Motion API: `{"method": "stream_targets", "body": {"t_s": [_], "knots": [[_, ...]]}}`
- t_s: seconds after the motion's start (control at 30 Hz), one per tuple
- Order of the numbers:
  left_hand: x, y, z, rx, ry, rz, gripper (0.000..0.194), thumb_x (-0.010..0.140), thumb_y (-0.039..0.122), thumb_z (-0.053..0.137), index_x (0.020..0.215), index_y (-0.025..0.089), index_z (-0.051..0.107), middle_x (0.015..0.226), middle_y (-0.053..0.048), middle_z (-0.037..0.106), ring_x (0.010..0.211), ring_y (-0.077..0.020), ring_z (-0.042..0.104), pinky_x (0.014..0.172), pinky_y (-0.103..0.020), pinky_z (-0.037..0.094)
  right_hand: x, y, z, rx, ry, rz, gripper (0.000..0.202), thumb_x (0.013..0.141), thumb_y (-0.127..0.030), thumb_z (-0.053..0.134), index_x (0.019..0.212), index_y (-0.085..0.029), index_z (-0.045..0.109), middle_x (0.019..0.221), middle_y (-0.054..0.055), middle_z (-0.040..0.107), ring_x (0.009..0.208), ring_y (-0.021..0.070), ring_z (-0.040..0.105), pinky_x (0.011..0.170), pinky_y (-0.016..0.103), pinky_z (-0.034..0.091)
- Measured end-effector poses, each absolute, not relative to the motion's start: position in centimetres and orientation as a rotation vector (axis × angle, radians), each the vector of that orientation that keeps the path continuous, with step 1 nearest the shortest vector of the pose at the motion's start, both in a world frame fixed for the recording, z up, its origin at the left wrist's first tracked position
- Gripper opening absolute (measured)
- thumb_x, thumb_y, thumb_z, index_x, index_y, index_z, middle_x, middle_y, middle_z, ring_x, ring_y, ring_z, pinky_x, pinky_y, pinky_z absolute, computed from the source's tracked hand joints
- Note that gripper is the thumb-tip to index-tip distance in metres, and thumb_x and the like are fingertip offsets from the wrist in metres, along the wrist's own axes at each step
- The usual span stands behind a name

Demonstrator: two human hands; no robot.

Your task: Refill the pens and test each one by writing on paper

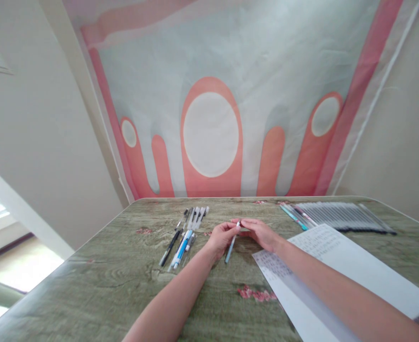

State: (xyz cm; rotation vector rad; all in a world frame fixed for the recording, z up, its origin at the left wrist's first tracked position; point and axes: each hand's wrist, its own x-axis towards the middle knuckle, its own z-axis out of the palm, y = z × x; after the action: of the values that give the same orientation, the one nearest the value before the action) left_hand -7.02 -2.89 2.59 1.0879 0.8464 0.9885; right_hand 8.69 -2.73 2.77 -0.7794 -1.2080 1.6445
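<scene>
Though aslant, pen (231, 248) mostly fore-and-aft, teal end nearest

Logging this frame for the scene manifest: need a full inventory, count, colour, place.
Wood-grain table with pink flower prints: 1, grey-green, foreground
Slim plastic pen: 1, pale blue and white, in the hands
Striped plastic pen: 1, blue and white, left group
Dark slim pen: 1, black, left group
Small clear plastic pieces: several, clear with black, left group's far end
Slim pen-like sticks in a row: too many to count, clear-grey, dark ends, far right
Thin pen: 1, turquoise, beside row
Handwritten paper: at least 1, white, under right forearm
Arched mural: 1, pink, grey, white, behind table
Plain walls: 2, pale, both sides
Left hand: 1, bare, centre, holding slim pen
Right hand: 1, bare, centre, fingers at pen's upper end
</scene>
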Motion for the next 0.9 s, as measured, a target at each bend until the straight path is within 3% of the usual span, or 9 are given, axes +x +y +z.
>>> {"method": "stream_targets", "body": {"t_s": [0.3,0.47,0.73,0.9], "knots": [[-6.84,-2.55,2.31,1.063,0.869,1.023,0.040,0.057,0.045,0.069,0.076,0.012,0.056,0.047,0.007,0.043,0.037,-0.0012,0.028,0.039,-0.017,0.015,8.83,-2.40,2.64,-0.790,-1.222,1.582,0.029,0.070,-0.037,0.062,0.092,-0.019,0.067,0.108,0.006,0.061,0.106,0.0233,0.050,0.086,0.036,0.039],[-6.84,-2.41,2.48,1.034,0.894,1.039,0.042,0.055,0.047,0.070,0.075,0.013,0.054,0.046,0.008,0.039,0.036,-0.0006,0.025,0.038,-0.017,0.013,9.27,-1.99,2.16,-0.901,-1.207,1.398,0.021,0.069,-0.035,0.062,0.081,-0.020,0.070,0.102,0.006,0.064,0.104,0.0243,0.050,0.081,0.034,0.041],[-6.95,-2.99,2.93,1.168,0.842,0.969,0.041,0.057,0.046,0.069,0.074,0.012,0.056,0.050,0.006,0.045,0.040,-0.0015,0.031,0.041,-0.017,0.018,8.78,-2.42,2.26,-0.880,-1.283,1.440,0.035,0.069,-0.044,0.061,0.095,-0.021,0.066,0.093,0.004,0.066,0.084,0.0188,0.057,0.077,0.033,0.041],[-7.03,-3.07,2.86,1.199,0.822,0.962,0.038,0.058,0.042,0.070,0.075,0.011,0.057,0.053,0.005,0.048,0.043,-0.0021,0.034,0.043,-0.017,0.021,8.76,-2.30,1.90,-1.011,-1.285,1.307,0.031,0.065,-0.047,0.064,0.072,-0.018,0.066,0.066,0.000,0.063,0.065,0.0137,0.053,0.063,0.027,0.041]]}}
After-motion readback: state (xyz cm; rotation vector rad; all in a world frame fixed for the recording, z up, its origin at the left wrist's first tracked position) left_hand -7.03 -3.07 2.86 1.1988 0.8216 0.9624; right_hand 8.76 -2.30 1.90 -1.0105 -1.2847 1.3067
